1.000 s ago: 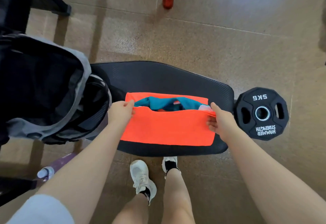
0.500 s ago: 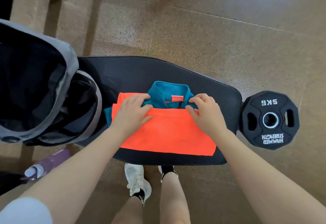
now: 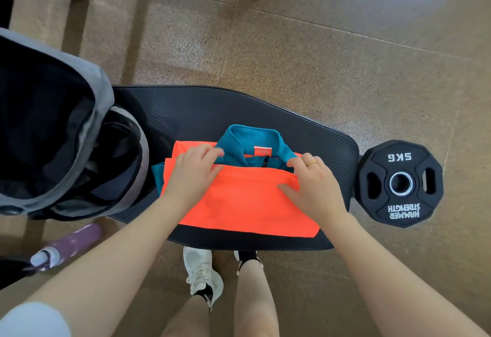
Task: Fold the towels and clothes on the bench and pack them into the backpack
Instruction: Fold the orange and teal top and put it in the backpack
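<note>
Orange cloth (image 3: pixel 247 201), folded over on itself, lies along the near edge of the black padded bench (image 3: pixel 239 108) with a teal collared top (image 3: pixel 252 137) tucked in its fold, collar poking out toward the far edge. The person's left hand (image 3: pixel 192 174) and right hand (image 3: pixel 313 185) both lie flat on the upper hem, fingers loosely spread, each grip slack and pressing rather than clasping. At the bench's left end an open grey-and-black backpack (image 3: pixel 66 134) gapes; a black 5 kg weight plate (image 3: pixel 401 184) sits off the right end.
</note>
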